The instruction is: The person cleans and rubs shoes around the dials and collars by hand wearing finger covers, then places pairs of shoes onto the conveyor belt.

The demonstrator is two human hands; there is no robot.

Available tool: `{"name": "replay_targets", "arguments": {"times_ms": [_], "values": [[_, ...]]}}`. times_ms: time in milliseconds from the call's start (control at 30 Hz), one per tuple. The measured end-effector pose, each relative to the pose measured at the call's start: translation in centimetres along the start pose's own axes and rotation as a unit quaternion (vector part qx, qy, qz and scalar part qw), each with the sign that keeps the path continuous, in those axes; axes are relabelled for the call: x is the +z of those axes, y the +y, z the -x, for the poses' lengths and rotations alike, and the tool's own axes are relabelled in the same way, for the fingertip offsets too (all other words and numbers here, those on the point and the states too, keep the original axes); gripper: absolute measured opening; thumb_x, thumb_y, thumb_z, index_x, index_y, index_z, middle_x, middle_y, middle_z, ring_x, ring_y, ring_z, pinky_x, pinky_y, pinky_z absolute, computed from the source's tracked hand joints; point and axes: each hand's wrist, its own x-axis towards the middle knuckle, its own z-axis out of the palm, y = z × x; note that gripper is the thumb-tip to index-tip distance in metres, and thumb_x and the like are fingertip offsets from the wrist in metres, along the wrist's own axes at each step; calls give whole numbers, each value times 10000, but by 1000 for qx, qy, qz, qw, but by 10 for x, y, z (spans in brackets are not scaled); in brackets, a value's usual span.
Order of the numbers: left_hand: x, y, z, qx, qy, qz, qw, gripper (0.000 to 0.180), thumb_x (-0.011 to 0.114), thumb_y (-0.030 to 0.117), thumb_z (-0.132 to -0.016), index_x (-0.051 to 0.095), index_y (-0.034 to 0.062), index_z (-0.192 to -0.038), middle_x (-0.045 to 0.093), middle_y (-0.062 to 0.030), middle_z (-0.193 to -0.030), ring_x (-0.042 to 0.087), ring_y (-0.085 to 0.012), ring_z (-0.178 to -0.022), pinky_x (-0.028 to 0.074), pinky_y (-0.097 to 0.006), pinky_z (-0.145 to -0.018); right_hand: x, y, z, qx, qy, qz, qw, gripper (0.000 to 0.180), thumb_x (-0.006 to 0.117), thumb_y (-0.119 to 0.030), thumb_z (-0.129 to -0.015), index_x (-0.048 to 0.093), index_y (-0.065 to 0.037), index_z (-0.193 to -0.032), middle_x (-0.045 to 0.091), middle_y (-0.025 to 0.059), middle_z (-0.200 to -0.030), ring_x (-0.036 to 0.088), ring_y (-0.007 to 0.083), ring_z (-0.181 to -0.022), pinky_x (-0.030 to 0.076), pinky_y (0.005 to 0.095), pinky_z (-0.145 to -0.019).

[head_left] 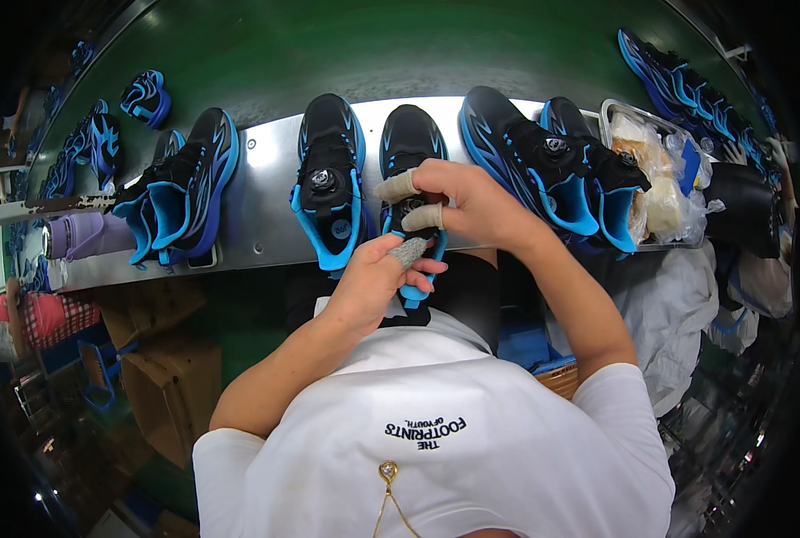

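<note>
A black and blue shoe with a round dial on its tongue lies toe away from me on the metal bench edge. My right hand grips its upper from the right, two fingers wrapped in pale finger cots. My left hand holds the shoe's blue heel end, with a grey finger cot on one fingertip. A matching shoe stands just left of it.
Two more black and blue shoes stand to the right, and one to the left. A tray with plastic bags sits far right. More shoes ride the green belt behind. Cardboard boxes stand lower left.
</note>
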Motion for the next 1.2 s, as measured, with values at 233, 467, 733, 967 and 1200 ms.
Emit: {"name": "replay_targets", "arguments": {"times_ms": [233, 467, 733, 967, 1200], "values": [[3, -1, 0, 3, 7, -9, 1000, 248, 436, 94, -998, 580, -63, -1125, 652, -156, -1073, 654, -205, -936, 522, -288, -764, 47, 3, 17, -2, 222, 60, 973, 367, 727, -115, -781, 709, -114, -1147, 520, 48, -872, 502, 142, -741, 428, 266, -670], [1, -4, -2, 4, 11, -6, 1000, 254, 443, 112, -1003, 576, -65, -1127, 643, -151, -1064, 649, -204, -923, 524, -295, -777, 33, 4, 16, 21, 167, -9, 986, 372, 715, -105, -796, 705, -105, -1168, 517, 14, -845, 487, 112, -732, 417, 241, -652], [-10, 73, 46, 100, 33, -363, 926, 139, 631, 109, -928, 714, 24, -1001, 665, -90, -954, 643, -128, -882, 526, -277, -725, 27, 16, 15, 42, 226, 12, 973, 381, 677, -79, -881, 636, -48, -1258, 623, 45, -996, 584, 108, -907, 451, 228, -793], [-75, 73, -11, 352, 153, -530, 756, 341, 690, 13, -757, 679, 62, -1094, 552, -33, -888, 481, -143, -731, 416, -263, -669, 10, 14, -61, 54, 177, 118, 976, 285, 626, -146, -927, 669, -73, -1200, 662, 109, -1012, 623, 198, -935, 478, 297, -838], [-78, 77, -11, 305, 158, -529, 776, 482, 672, 0, -757, 611, 67, -1231, 578, -19, -980, 475, -111, -806, 422, -249, -745, 13, 39, -126, 12, 159, 156, 975, 312, 649, -193, -899, 664, -90, -1194, 648, 154, -1055, 629, 261, -903, 499, 338, -825]]}}
